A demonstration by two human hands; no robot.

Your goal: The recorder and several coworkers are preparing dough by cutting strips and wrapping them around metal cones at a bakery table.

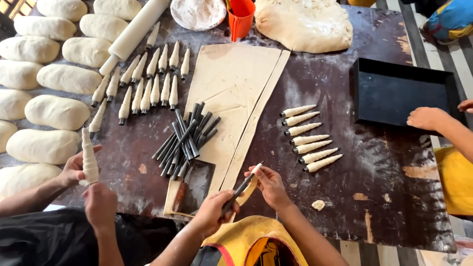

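My left hand [213, 211] grips the wide end of a dark metal cone mould [240, 189] that points up and to the right. My right hand [270, 185] pinches a strip of dough [256, 169] at the mould's narrow tip. Just beyond my hands lies a rolled-out dough sheet [231, 83] cut into long strips, with a pile of bare metal cones [185, 140] on it. A row of several dough-wrapped cones [308, 138] lies to the right of the sheet.
At the left a co-worker's hands [86, 184] hold a wrapped cone [89, 157], near more wrapped cones [148, 81], dough loaves [54, 111] and a rolling pin [135, 30]. Another person's hand [426, 118] rests on a black tray [394, 91]. Flour bowl [197, 12], orange cup [240, 19], dough mass [303, 24].
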